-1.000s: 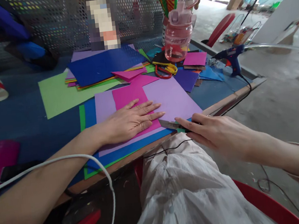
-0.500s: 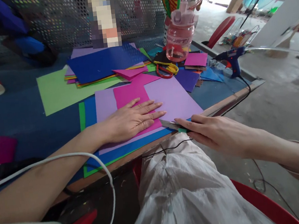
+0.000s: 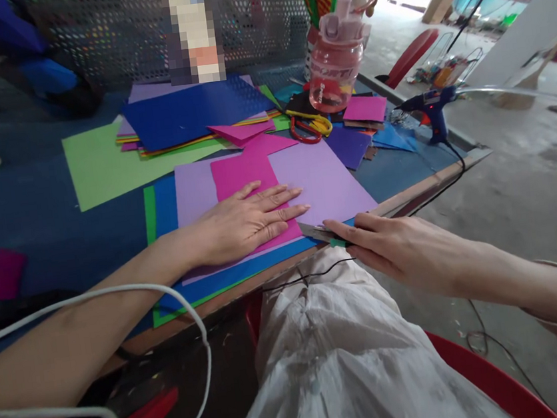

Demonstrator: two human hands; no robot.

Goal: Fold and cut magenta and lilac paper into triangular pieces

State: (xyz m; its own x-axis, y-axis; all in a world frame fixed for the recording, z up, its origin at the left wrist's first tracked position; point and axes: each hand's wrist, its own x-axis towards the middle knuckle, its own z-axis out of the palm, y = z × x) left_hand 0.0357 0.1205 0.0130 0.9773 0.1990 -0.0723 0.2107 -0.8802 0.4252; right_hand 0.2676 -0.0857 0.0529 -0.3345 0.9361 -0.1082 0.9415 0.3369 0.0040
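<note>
My left hand (image 3: pixel 242 223) lies flat, fingers spread, on a magenta paper sheet (image 3: pixel 244 176) that rests on a lilac sheet (image 3: pixel 323 180), with blue and green sheets under them near the table's front edge. My right hand (image 3: pixel 404 248) grips a utility knife (image 3: pixel 317 233) with a teal body; its tip points left and sits at the lower right corner of the magenta sheet, just below my left fingertips.
A stack of coloured papers (image 3: pixel 188 118) and a light green sheet (image 3: pixel 102 165) lie farther back. A pink water bottle (image 3: pixel 337 61), red and yellow scissors (image 3: pixel 307 128) and a blue glue gun (image 3: pixel 431 111) stand at the right. A white cable (image 3: pixel 117 298) crosses my left arm.
Both hands stay almost as they were; the view has shifted slightly, and my right hand with the knife has edged a little toward the left.
</note>
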